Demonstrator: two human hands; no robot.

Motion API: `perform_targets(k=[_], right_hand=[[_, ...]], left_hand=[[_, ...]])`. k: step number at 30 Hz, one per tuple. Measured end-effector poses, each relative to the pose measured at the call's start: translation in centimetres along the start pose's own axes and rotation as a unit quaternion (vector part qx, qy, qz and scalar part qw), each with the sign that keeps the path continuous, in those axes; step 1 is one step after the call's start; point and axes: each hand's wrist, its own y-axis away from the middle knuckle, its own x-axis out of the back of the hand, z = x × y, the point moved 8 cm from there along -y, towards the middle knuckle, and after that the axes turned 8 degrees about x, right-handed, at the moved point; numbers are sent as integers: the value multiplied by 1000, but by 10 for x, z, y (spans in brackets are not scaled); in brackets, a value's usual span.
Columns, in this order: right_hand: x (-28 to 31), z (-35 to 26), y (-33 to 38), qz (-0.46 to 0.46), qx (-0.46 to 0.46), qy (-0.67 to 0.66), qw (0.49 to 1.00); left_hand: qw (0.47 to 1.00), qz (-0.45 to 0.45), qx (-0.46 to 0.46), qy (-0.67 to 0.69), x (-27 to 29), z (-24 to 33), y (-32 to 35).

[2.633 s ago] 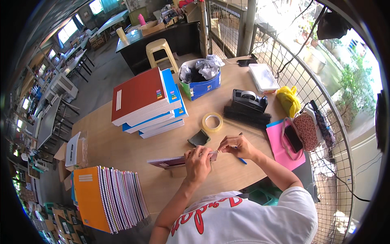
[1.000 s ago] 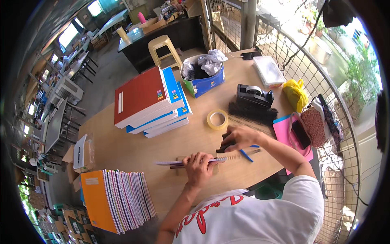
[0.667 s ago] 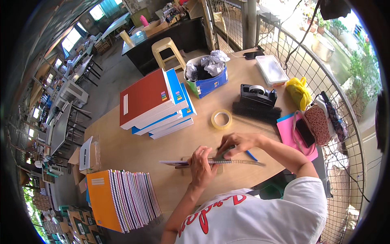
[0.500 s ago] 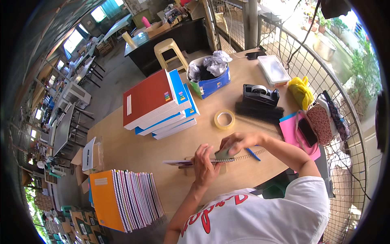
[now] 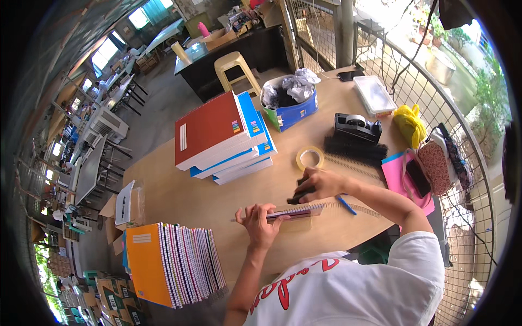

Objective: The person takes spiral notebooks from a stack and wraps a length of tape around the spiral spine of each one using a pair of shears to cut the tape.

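Note:
My left hand (image 5: 260, 221) is closed around the left part of a notebook (image 5: 296, 214), held on edge with its spine up. A wire spiral (image 5: 359, 209) runs along the spine and sticks out past its right end. Just above the spine, my right hand (image 5: 321, 186) grips a small dark object (image 5: 302, 196); its kind is mostly hidden by the fingers. To the right lies a blue pen (image 5: 346, 205) beside the loose spiral. A roll of clear tape (image 5: 310, 158) rests beyond my right hand.
Notebook stacks stand at far left, red-topped (image 5: 205, 127), and near left, orange-topped (image 5: 148, 266). Behind are a blue box of crumpled paper (image 5: 296, 111) and a tape dispenser (image 5: 358, 128) by black spirals (image 5: 356, 150). A phone (image 5: 417, 178) and yellow bag (image 5: 409, 126) sit right.
My right hand has lifted off the spine and moved slightly up, the dark object still in it. My left hand has shifted left along the notebook. The whole view has shifted a little.

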Motion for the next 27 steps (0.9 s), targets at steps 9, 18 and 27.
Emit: perform_targets(k=[9, 18, 27], right_hand=[[2, -28, -15, -20, 36, -98, 994], [-15, -11, -33, -74, 71, 165, 981], [-8, -11, -33, 23, -6, -225, 974]], left_hand=[[986, 154, 62, 4, 34, -32, 13], [962, 161, 116, 190, 12, -67, 17], [970, 128, 115, 173, 9, -73, 21]])
